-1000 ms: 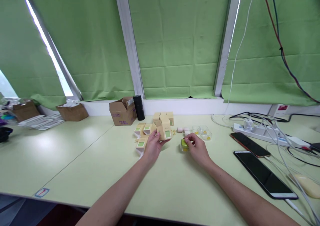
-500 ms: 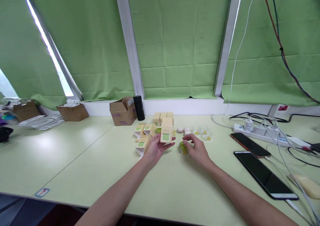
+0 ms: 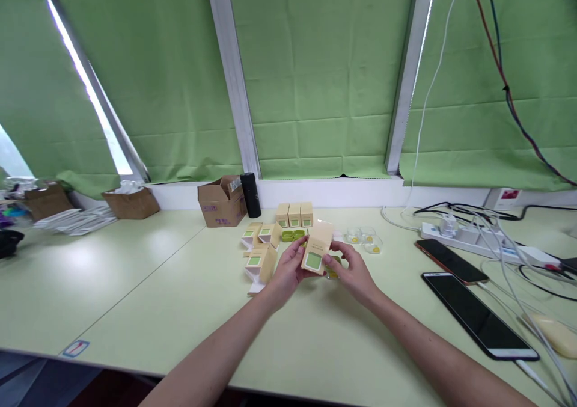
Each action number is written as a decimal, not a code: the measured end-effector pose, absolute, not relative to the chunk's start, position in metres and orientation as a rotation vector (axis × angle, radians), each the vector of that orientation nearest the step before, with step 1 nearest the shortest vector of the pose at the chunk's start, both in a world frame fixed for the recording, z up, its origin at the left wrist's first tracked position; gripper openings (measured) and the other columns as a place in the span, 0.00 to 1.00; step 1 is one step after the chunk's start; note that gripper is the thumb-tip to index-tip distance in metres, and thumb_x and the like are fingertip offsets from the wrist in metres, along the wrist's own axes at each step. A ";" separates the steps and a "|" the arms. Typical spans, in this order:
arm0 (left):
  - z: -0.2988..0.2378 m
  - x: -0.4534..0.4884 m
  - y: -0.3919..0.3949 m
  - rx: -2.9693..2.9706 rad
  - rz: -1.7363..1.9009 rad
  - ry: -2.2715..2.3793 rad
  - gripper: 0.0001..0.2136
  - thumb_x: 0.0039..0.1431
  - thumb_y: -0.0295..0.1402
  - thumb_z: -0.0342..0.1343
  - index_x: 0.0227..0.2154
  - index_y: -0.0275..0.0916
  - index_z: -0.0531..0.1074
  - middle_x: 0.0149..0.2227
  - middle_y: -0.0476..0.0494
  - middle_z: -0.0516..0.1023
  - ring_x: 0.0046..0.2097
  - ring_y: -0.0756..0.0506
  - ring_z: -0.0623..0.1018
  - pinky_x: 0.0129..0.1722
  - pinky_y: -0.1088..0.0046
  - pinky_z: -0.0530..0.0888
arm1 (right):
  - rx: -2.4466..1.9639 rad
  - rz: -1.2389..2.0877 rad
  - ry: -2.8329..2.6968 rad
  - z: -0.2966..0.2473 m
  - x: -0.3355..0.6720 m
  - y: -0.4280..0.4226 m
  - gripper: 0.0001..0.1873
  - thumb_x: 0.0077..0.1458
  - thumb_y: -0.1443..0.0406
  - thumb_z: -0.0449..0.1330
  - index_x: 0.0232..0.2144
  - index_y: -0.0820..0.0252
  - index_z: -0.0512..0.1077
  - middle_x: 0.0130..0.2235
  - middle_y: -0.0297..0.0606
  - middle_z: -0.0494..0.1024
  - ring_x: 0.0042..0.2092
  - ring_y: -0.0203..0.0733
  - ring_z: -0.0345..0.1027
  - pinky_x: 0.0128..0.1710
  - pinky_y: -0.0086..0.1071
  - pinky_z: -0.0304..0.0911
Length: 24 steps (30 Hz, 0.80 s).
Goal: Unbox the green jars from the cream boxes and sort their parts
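Observation:
Both hands meet over the middle of the pale green table (image 3: 135,287), holding a small tan carton with a green window (image 3: 316,249). My left hand (image 3: 287,270) grips its left side. My right hand (image 3: 354,270) pinches its lower right corner, with a small green item partly hidden under the fingers. Three closed tan cartons (image 3: 294,214) stand in a row behind. Several opened cartons (image 3: 260,247) lie to the left, and two green cases (image 3: 293,235) sit beside them.
Small clear cases with yellow contents (image 3: 366,240) lie right of the hands. A brown cardboard box (image 3: 222,201) and black cylinder (image 3: 250,193) stand at the back. Two phones (image 3: 478,314), a power strip (image 3: 478,238) and cables fill the right side.
My left hand carried the tan carton to the right and toward me. My right hand left the green case on the table and took hold of the carton's corner.

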State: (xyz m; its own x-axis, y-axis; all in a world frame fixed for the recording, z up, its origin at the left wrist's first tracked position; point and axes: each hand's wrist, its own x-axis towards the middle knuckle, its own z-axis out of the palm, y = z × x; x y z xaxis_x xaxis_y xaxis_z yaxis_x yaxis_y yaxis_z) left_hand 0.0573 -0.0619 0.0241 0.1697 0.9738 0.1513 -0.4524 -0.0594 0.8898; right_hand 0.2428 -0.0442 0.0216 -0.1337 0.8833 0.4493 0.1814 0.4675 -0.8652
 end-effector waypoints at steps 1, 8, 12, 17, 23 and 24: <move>0.025 0.058 -0.062 1.043 1.318 0.685 0.25 0.63 0.45 0.63 0.59 0.42 0.67 0.53 0.36 0.79 0.45 0.40 0.82 0.43 0.55 0.83 | -0.924 0.841 -1.605 0.022 0.243 -0.044 0.24 0.54 0.46 0.64 0.44 0.55 0.78 0.47 0.43 0.81 0.51 0.53 0.71 0.53 0.45 0.64; 0.029 0.058 -0.063 1.213 1.346 0.694 0.26 0.63 0.48 0.61 0.59 0.42 0.67 0.57 0.34 0.77 0.53 0.36 0.80 0.49 0.54 0.80 | -0.868 1.001 -1.448 0.024 0.246 -0.038 0.27 0.51 0.44 0.66 0.43 0.58 0.77 0.42 0.43 0.81 0.45 0.52 0.74 0.44 0.40 0.64; 0.031 0.058 -0.067 1.360 1.353 0.636 0.27 0.64 0.46 0.62 0.61 0.42 0.66 0.61 0.32 0.74 0.59 0.34 0.76 0.56 0.52 0.75 | -0.867 1.057 -1.341 0.022 0.247 -0.034 0.29 0.49 0.43 0.68 0.42 0.58 0.77 0.40 0.44 0.82 0.43 0.51 0.75 0.43 0.41 0.67; 0.027 0.061 -0.068 1.505 1.330 0.615 0.27 0.64 0.40 0.63 0.63 0.44 0.63 0.64 0.32 0.69 0.64 0.33 0.71 0.59 0.54 0.72 | -0.878 1.077 -1.318 0.019 0.246 -0.033 0.31 0.47 0.42 0.69 0.43 0.58 0.76 0.41 0.45 0.82 0.45 0.53 0.76 0.44 0.41 0.69; 0.022 0.063 -0.065 1.518 1.376 0.639 0.27 0.62 0.38 0.64 0.62 0.44 0.64 0.64 0.33 0.69 0.66 0.33 0.68 0.61 0.55 0.71 | -0.872 1.069 -1.331 0.016 0.244 -0.030 0.31 0.48 0.41 0.69 0.44 0.58 0.75 0.42 0.46 0.83 0.46 0.53 0.77 0.42 0.40 0.70; 0.022 0.063 -0.065 1.518 1.379 0.646 0.27 0.62 0.39 0.64 0.62 0.44 0.65 0.65 0.33 0.69 0.67 0.33 0.68 0.61 0.54 0.71 | -0.868 1.075 -1.331 0.016 0.244 -0.030 0.32 0.48 0.41 0.69 0.44 0.58 0.74 0.43 0.47 0.83 0.46 0.53 0.77 0.42 0.40 0.70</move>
